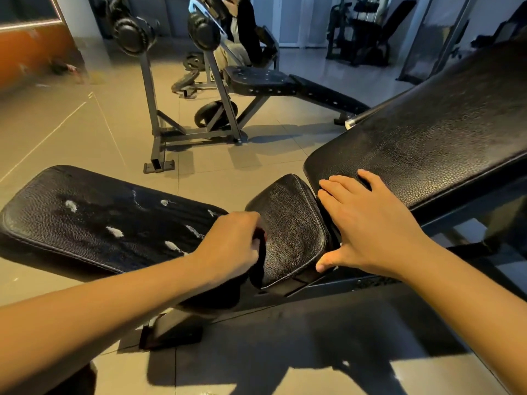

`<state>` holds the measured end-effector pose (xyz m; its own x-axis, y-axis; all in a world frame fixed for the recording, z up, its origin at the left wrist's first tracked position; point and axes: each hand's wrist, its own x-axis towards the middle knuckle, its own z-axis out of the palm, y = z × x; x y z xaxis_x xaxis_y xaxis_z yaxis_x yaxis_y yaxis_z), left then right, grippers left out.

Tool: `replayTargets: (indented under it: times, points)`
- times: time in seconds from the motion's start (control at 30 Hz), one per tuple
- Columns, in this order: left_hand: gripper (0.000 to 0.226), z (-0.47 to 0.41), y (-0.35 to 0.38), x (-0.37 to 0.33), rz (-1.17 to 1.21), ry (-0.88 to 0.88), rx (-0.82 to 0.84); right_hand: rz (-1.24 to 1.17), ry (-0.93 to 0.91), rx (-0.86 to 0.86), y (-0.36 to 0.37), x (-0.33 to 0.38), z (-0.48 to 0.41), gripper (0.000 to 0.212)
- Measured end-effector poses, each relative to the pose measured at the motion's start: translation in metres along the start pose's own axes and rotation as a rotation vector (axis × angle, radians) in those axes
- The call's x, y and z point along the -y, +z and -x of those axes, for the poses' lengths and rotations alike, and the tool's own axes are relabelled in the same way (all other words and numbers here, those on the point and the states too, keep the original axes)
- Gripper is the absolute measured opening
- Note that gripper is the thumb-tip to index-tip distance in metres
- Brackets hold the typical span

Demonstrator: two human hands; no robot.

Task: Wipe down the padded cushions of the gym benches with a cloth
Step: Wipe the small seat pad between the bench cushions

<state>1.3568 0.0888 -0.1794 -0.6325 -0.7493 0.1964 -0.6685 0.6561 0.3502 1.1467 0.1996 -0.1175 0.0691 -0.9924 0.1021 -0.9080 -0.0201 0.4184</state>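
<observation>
Left hand [231, 243]: fingers curled tight on what looks like a dark cloth [259, 238], pressed at the left edge of the small cushion [291, 229].
Right hand [368, 223]: flat, fingers spread, palm down on the low end of the back cushion [427, 132]; thumb stretched toward the person.
Floor [85, 132]: pale tiles, under everything.
Back cushion: black, grained; long axis rises from its low end at centre to the upper right.
Seat cushion [99, 223]: black; long axis runs left to right; white patches scattered on top.
Second bench [285, 81]: well apart behind; black pad, grey uprights with round rollers.
Small cushion: black, tilted, between the seat and back cushions; narrow end points away from the person.
Cloth: mostly hidden in the left fist.
</observation>
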Motion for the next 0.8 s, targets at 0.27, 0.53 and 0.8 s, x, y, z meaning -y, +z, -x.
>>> replayTargets:
  times: [0.27, 0.53, 0.8]
  points:
    - [0.016, 0.008, 0.007, -0.006, 0.122, 0.022, -0.021, 0.016, 0.005, 0.007, 0.001, -0.001, -0.001, 0.125]
    - [0.017, 0.014, 0.004, -0.026, 0.164, 0.101, -0.062, 0.005, 0.002, -0.039, 0.003, -0.001, -0.001, 0.125]
    - [0.017, 0.0, -0.004, -0.029, 0.211, 0.081, -0.06, 0.003, 0.007, -0.032, 0.002, -0.001, 0.0, 0.125]
